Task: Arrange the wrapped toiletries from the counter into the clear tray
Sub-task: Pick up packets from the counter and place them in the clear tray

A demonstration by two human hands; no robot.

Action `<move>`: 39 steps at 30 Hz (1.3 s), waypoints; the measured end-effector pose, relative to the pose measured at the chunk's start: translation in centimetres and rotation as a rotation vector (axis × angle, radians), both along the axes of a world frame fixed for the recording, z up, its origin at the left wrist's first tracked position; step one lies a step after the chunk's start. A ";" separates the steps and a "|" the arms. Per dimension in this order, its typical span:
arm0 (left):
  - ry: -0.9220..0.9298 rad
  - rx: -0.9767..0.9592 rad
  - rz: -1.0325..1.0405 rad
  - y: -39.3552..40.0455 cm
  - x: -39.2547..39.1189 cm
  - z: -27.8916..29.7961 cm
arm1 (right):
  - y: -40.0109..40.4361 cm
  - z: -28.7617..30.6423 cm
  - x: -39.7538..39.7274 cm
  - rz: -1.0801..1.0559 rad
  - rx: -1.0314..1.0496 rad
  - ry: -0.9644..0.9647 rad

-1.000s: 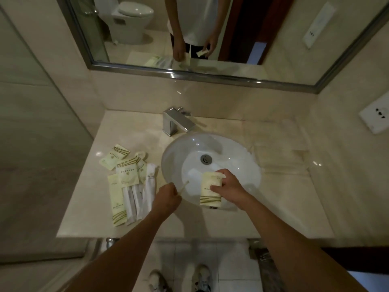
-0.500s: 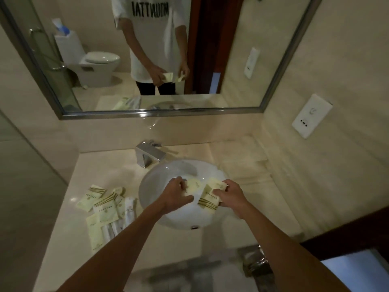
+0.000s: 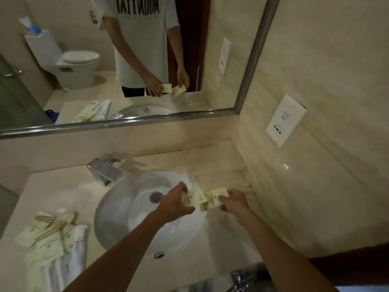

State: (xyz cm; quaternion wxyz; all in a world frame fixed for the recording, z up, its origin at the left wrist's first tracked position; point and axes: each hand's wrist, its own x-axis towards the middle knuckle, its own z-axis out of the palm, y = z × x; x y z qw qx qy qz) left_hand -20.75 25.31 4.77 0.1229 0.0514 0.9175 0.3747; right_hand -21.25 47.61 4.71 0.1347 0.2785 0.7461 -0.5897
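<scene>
Beige stone made up the surface (image 3: 69,186), with a white sink (image 3: 130,209) sunk in its middle and the clear tray (image 3: 216,163) at its back right corner. Wrapped toiletries (image 3: 50,239) lay heaped at the front left edge. Over the sink's right rim, the left hand (image 3: 175,202) had its grip clamped on one pale packet (image 3: 194,197) and the right hand (image 3: 235,202) on another packet (image 3: 214,197).

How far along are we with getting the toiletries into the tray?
Early. Nothing looks placed yet: the clear tray by the right wall appears empty. In hand: the left hand grips one pale packet and the right hand another packet, both over the sink's right edge, short of the tray. Left: the pile of packets on the counter's left side.
</scene>
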 end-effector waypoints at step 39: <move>-0.204 -0.059 -0.082 8.3 -7.4 -7.7 | 7.0 -7.4 -9.8 0.616 0.671 0.016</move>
